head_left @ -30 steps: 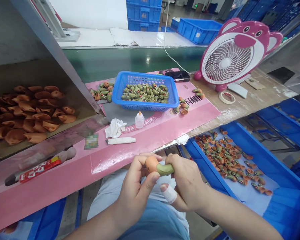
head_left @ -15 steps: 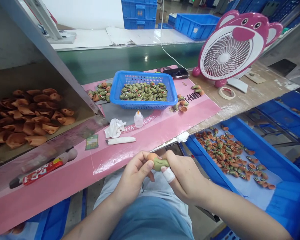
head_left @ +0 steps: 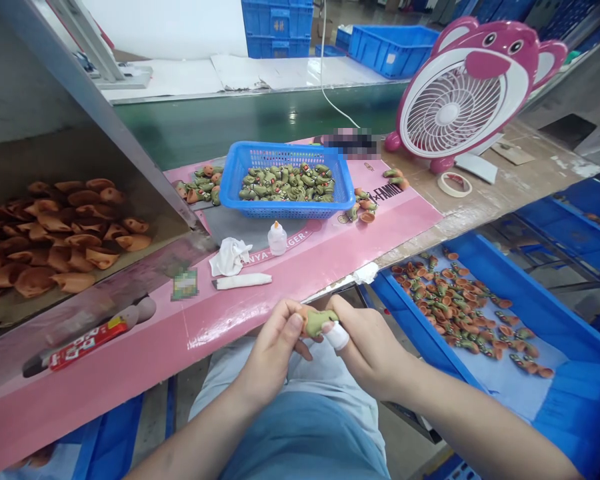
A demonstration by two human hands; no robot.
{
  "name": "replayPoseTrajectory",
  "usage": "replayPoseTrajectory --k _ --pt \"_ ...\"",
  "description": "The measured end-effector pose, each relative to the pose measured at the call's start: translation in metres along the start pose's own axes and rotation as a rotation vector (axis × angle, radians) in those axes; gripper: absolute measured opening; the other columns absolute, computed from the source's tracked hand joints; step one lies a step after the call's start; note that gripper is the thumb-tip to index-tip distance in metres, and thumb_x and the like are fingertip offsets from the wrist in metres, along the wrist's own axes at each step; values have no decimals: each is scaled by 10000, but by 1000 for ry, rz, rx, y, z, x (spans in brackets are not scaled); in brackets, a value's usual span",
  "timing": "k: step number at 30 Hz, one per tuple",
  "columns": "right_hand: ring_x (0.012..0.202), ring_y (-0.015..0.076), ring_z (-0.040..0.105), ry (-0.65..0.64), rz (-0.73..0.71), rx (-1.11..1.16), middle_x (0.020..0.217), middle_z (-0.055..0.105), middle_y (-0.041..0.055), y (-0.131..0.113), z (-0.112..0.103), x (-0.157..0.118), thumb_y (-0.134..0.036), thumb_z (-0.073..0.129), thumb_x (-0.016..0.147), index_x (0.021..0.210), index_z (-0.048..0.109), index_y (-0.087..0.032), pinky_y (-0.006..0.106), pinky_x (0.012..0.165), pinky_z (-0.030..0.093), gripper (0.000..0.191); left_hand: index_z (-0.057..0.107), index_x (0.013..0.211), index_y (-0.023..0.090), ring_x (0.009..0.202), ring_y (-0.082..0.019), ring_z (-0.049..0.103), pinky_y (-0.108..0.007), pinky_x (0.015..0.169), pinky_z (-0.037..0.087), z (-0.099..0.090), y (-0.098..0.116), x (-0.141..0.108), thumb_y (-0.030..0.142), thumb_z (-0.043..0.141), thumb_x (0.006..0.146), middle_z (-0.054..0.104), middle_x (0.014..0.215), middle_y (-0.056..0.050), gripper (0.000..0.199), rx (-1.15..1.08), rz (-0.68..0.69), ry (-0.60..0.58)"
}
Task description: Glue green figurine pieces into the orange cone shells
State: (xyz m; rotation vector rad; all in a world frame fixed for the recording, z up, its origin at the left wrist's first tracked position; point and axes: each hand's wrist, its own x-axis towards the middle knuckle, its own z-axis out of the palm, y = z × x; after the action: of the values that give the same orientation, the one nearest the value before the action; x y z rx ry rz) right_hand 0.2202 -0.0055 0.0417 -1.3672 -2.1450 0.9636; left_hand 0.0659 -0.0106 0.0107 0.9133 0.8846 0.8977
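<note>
A small green and orange clay piece [head_left: 316, 322] is held between both hands, in front of the body and below the pink mat's edge. My left hand [head_left: 276, 343] pinches its orange end between thumb and fingers. My right hand [head_left: 367, 343], with white tape round the thumb, grips the green end. Beyond them on the pink mat [head_left: 230, 313] stand a small white bottle [head_left: 277, 239], a crumpled tissue [head_left: 230, 257] and a white-wrapped tool [head_left: 243, 281]. A blue basket [head_left: 287, 212] holds green pieces.
Orange clay parts [head_left: 55, 230] are heaped in a box at left. A blue tray [head_left: 575, 387] at lower right holds many finished-looking pieces. A pink bear-shaped fan [head_left: 447, 113] and a tape roll [head_left: 454, 185] stand at back right.
The clay piece has turned slightly in my fingers, and more of its green part shows. Both hands have stayed in nearly the same place.
</note>
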Motion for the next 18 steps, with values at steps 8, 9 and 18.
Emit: replayPoseTrajectory --k 8,9,18 --pt "409 69 442 -92 193 588 471 455 -39 10 3 5 -468 284 865 663 481 -150 194 430 341 425 476 992 231 806 -158 573 -267 711 455 -7 -11 -12 192 663 685 583 943 -37 361 428 365 192" --pt "398 66 434 -103 201 616 460 451 -41 11 4 5 -472 289 863 679 500 -144 190 418 331 431 486 981 233 795 -151 576 -259 713 459 -7 -11 -12 166 665 680 591 916 -27 356 489 384 204" --pt "464 70 419 -47 107 361 527 442 -28 11 5 3 -426 281 871 624 431 -161 196 459 306 392 539 854 202 703 -144 611 -247 652 491 0 -4 -12 167 610 731 630 795 -18 146 376 271 247"
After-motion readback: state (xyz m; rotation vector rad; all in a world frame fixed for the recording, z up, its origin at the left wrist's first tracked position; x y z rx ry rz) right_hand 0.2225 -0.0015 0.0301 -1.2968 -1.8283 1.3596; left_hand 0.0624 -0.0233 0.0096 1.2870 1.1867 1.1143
